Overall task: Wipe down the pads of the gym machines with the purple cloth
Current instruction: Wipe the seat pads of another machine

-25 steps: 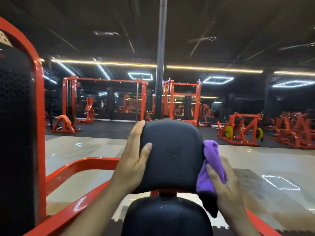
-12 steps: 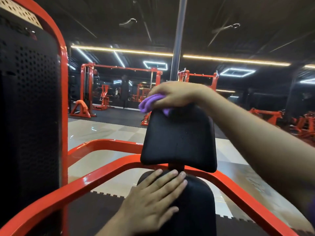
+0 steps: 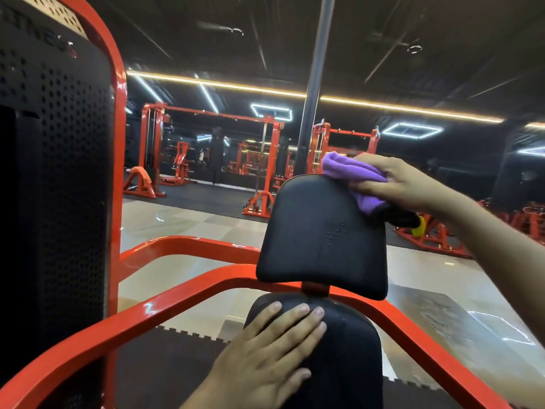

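A black upper pad (image 3: 321, 240) of an orange gym machine stands in front of me, with a few droplets on its face. My right hand (image 3: 398, 184) grips the bunched purple cloth (image 3: 351, 172) and presses it on the pad's top right corner. Below it sits a second black pad (image 3: 351, 355). My left hand (image 3: 265, 358) rests flat on that lower pad's top left, fingers straight.
Curved orange frame bars (image 3: 165, 308) run round the pads. A tall black perforated weight-stack cover (image 3: 56, 187) in an orange frame stands close on the left. A dark pole (image 3: 312, 93) rises behind the pad. Other orange machines (image 3: 259, 160) stand across the tiled floor.
My right hand has carried the cloth from the pad's right side over its top to the left, then back to the top right corner. My left hand dropped from the upper pad's edge onto the lower pad.
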Demonstrator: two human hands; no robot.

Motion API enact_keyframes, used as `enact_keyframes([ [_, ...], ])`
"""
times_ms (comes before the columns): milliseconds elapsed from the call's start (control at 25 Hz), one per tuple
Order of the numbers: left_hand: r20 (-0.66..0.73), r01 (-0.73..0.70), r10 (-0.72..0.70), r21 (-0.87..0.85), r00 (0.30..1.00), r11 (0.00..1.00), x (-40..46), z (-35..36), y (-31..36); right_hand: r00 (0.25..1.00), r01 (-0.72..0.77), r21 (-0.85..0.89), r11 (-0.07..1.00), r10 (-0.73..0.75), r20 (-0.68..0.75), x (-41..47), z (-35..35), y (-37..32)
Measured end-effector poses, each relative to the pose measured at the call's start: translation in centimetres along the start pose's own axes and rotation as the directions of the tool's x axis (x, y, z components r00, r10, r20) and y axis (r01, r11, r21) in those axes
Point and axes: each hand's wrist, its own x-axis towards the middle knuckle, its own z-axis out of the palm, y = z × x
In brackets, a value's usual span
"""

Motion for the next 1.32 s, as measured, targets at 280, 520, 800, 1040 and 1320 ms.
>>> enact_keyframes([
  [280,-0.019,0.022,-0.022,-0.034,1.000,0.999,-0.3,0.4,0.1,0.974,0.224,-0.432,0.874,-0.180,0.140,8.6,4.1,-6.2],
  [520,0.013,0.043,-0.042,-0.053,0.999,0.998,-0.6,0.2,0.0,0.963,0.262,-0.439,0.860,-0.260,0.065,4.4,2.9,-3.8],
  [800,0.017,0.060,-0.059,-0.053,0.998,0.997,-0.7,0.4,0.3,0.956,0.124,-0.601,0.789,-0.258,-0.141,-0.8,5.4,-2.5],
  [1040,0.025,0.051,-0.050,-0.045,0.998,0.998,-1.3,0.3,0.9,0.938,0.038,-0.736,0.676,-0.278,-0.208,-2.7,6.2,-3.1],
  [1320,-0.034,0.079,-0.080,-0.027,0.996,0.996,-2.1,0.9,0.9,0.927,0.145,-0.794,0.591,-0.361,-0.099,-10.0,12.1,-4.4],
])
